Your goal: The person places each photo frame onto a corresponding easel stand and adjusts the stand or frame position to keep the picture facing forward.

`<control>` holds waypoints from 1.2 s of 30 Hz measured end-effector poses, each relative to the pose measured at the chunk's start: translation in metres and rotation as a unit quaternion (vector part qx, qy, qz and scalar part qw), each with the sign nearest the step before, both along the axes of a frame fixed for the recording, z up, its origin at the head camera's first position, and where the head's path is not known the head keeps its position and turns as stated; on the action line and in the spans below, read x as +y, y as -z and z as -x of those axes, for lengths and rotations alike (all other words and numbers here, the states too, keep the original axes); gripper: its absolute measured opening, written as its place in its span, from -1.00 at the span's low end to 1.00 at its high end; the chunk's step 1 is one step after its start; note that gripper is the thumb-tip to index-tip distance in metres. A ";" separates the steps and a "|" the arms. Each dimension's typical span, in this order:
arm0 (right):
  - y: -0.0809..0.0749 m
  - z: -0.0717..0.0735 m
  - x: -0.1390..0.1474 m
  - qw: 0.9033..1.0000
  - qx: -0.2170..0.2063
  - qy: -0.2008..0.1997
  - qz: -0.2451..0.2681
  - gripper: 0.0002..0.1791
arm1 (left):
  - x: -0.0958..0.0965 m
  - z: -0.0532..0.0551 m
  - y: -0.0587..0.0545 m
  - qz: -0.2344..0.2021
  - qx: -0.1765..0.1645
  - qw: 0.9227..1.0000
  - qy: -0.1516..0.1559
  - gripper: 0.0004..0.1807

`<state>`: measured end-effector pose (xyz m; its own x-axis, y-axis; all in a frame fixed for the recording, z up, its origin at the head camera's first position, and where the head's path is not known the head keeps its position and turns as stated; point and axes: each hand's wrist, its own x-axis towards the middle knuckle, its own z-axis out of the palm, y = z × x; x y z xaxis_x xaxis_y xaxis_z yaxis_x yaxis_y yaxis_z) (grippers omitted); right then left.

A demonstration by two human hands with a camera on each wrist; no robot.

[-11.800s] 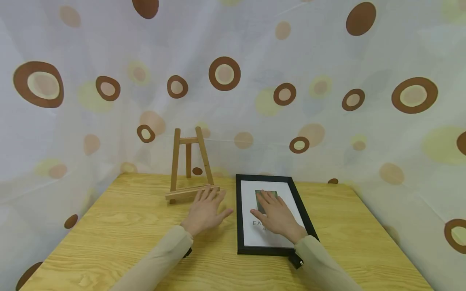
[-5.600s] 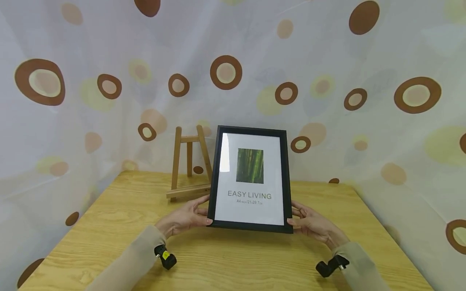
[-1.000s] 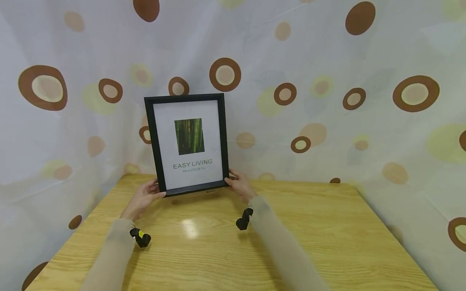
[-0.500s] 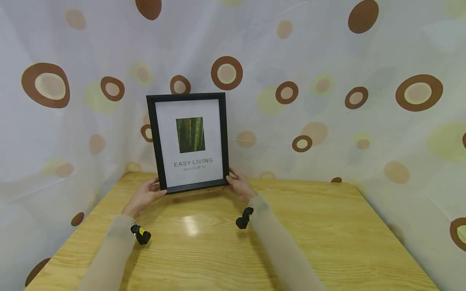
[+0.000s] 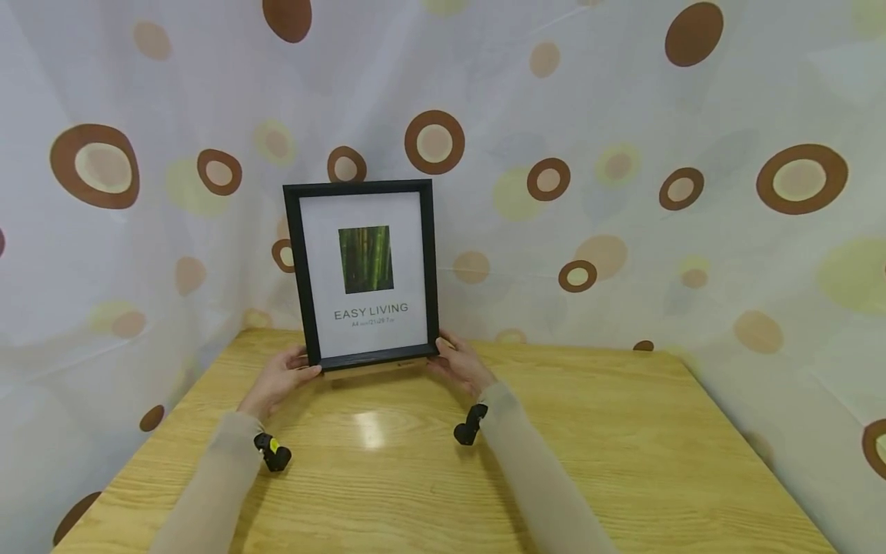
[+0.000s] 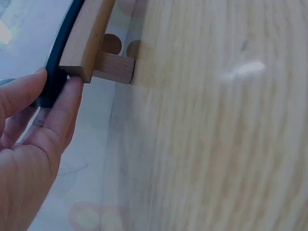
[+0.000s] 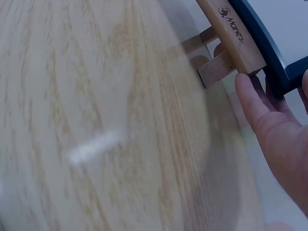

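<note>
A black picture frame (image 5: 367,355) with a white sheet and a green bamboo picture stands upright, leaning back slightly, at the ledge of a wooden easel (image 5: 377,369). It hides most of the easel. My left hand (image 5: 280,378) grips its lower left corner, thumb at the front and fingers behind and below. At the lower right corner, my right hand (image 5: 462,365) holds the frame the same way. Up close, the left wrist view has fingertips right at the end of the easel ledge (image 6: 89,36). In the right wrist view, a fingertip meets the ledge's other end (image 7: 240,45).
The wooden table (image 5: 554,454) reaches out in front and to the right. A patterned curtain (image 5: 623,100) hangs close behind the easel and along both sides. One easel leg (image 6: 115,66) pokes out below the ledge. Black cameras are strapped to both wrists.
Earlier the frame lay flat right of the easel under my right hand. Both hands then raised it upright and carried it left to the easel. Over the last second it barely shifts.
</note>
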<state>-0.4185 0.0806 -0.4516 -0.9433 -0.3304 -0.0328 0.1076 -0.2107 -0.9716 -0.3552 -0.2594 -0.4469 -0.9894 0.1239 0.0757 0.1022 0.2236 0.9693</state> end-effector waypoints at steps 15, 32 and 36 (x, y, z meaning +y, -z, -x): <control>0.003 -0.004 -0.003 1.000 0.008 0.010 -0.011 -0.42 | 0.004 0.000 0.005 0.039 0.010 0.998 -0.046 -0.39; 0.005 -0.008 0.016 1.000 0.021 -0.009 -0.001 -0.41 | 0.011 0.003 0.002 0.002 0.001 1.000 -0.021 -0.39; 0.003 -0.010 0.018 1.000 0.010 -0.002 -0.009 -0.40 | 0.012 0.003 0.001 -0.013 0.000 1.000 -0.012 -0.38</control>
